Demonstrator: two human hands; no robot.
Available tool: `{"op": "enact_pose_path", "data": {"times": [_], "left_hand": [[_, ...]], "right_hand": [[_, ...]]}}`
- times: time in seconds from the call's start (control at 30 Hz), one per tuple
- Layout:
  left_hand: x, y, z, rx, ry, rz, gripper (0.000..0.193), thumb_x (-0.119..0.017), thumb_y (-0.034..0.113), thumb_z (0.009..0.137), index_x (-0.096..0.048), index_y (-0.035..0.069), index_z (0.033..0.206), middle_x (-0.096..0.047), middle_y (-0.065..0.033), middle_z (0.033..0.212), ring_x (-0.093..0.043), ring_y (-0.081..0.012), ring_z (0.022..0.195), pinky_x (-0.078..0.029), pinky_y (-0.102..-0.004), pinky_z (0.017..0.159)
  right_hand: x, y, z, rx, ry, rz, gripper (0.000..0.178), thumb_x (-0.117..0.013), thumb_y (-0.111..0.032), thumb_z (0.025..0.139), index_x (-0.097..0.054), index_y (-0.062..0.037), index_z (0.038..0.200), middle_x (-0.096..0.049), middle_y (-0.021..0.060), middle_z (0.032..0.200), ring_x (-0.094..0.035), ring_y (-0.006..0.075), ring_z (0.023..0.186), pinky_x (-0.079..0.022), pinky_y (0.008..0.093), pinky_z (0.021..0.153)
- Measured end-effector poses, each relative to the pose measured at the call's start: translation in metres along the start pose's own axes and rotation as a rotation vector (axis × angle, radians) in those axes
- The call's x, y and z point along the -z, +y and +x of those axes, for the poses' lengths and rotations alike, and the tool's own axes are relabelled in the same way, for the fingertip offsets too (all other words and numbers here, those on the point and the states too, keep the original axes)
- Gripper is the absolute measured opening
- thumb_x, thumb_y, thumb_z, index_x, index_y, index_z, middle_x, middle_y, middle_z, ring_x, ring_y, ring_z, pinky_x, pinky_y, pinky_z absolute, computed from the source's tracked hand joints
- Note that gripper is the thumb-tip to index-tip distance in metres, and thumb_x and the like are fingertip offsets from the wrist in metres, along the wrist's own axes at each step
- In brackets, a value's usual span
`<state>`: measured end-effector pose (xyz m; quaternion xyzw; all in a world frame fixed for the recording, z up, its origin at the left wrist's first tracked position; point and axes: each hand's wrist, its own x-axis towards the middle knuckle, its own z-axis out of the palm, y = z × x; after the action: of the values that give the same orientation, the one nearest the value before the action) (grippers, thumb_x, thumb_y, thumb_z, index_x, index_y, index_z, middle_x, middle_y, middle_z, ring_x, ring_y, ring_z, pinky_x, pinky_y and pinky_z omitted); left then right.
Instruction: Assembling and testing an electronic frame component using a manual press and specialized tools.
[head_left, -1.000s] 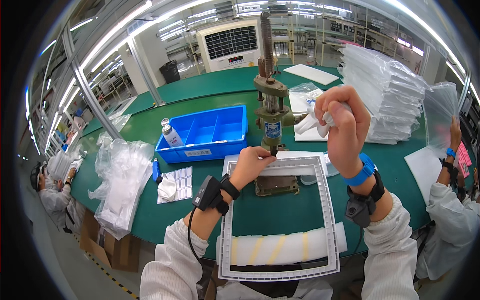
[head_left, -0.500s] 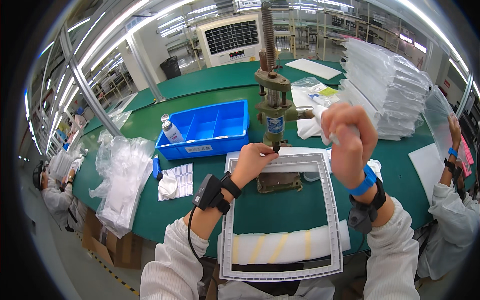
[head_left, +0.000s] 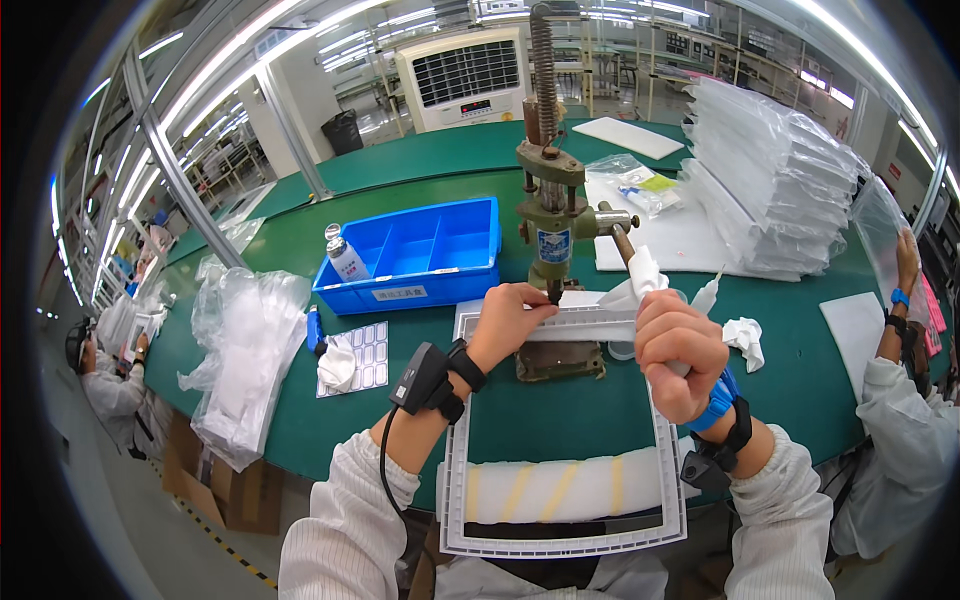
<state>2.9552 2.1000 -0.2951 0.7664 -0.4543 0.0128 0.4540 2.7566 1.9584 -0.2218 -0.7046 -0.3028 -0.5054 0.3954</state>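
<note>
One press (head_left: 554, 190) stands on the green table (head_left: 560, 420). One white frame (head_left: 664, 470) lies in front of the press, with its far side below the press tip. The right hand (head_left: 682, 350) is closed around the one lever (head_left: 622, 243) of the press. The left hand (head_left: 512, 322) has thumb and finger close together beside the press tip; they hide the place, so I cannot tell if they pinch something. Left of the press is one blue tray (head_left: 405, 292), with three compartments and one bottle (head_left: 347, 260). Press and tray each show a label; the bottle print is too small to read.
</note>
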Motion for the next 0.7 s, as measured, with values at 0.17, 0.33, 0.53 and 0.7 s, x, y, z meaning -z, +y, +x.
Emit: {"op": "enact_pose_path", "data": {"times": [0.17,0.33,0.53,0.7], "left_hand": [[0.003,-0.004,-0.001,0.038,-0.032,-0.021,0.027,-0.079,0.019,0.080,-0.073,-0.005,0.090,-0.071,-0.0114,0.082,-0.064,-0.0184,0.068,-0.052,-0.0311,0.065],[0.002,0.001,-0.001,0.078,-0.038,-0.035,0.027,-0.078,0.020,0.081,-0.073,-0.005,0.091,-0.071,-0.0117,0.079,-0.064,-0.0181,0.068,-0.051,-0.0315,0.065],[0.003,0.004,0.001,0.070,-0.035,-0.011,0.027,-0.078,0.020,0.079,-0.074,-0.004,0.091,-0.072,-0.0156,0.081,-0.068,-0.0236,0.071,-0.053,-0.0328,0.067],[0.003,-0.002,-0.001,0.049,0.018,-0.005,0.024,-0.079,0.018,0.076,-0.075,-0.003,0.088,-0.072,-0.0186,0.081,-0.071,-0.0299,0.073,-0.055,-0.0346,0.069]], "right_hand": [[0.000,-0.002,-0.003,-0.012,-0.029,0.004,0.010,-0.055,-0.003,0.052,-0.054,-0.0019,0.062,-0.057,0.0069,0.063,-0.053,0.0231,0.057,-0.044,0.0358,0.064],[0.005,-0.002,0.003,-0.025,-0.057,0.003,0.010,-0.055,-0.003,0.052,-0.054,-0.0022,0.062,-0.057,0.0066,0.063,-0.053,0.0233,0.057,-0.044,0.0353,0.064],[0.004,0.001,-0.001,-0.027,-0.055,0.012,0.011,-0.055,-0.004,0.052,-0.055,-0.0022,0.062,-0.057,0.0067,0.061,-0.054,0.0240,0.058,-0.046,0.0355,0.064],[0.001,-0.001,-0.009,-0.014,-0.152,-0.033,0.011,-0.055,-0.003,0.049,-0.056,-0.0026,0.060,-0.059,0.0065,0.062,-0.055,0.0242,0.059,-0.048,0.0362,0.065]]}}
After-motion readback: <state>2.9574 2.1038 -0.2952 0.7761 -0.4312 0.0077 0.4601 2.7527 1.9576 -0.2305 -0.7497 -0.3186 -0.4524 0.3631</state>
